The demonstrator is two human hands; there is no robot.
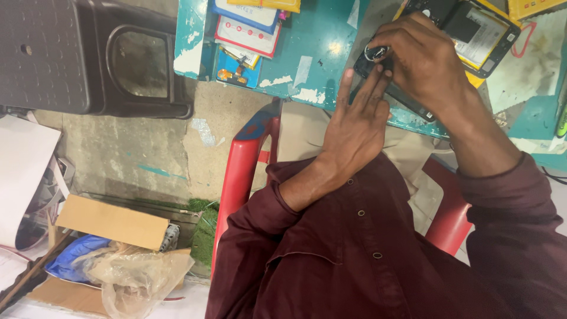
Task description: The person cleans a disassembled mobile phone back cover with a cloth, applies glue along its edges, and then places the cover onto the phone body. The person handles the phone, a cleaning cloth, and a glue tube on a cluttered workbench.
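The dark phone (378,80) is best kept pinned flat by the spread left hand (354,127) while the small metal ring (374,53) stays pinched in the right hand (422,59).

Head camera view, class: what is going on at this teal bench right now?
A person in a maroon shirt sits on a red plastic chair at a worn teal workbench. The right hand pinches a small shiny metal part against a dark flat phone body at the bench edge. The left hand steadies it with outstretched fingers. An opened black phone with its battery showing lies just behind.
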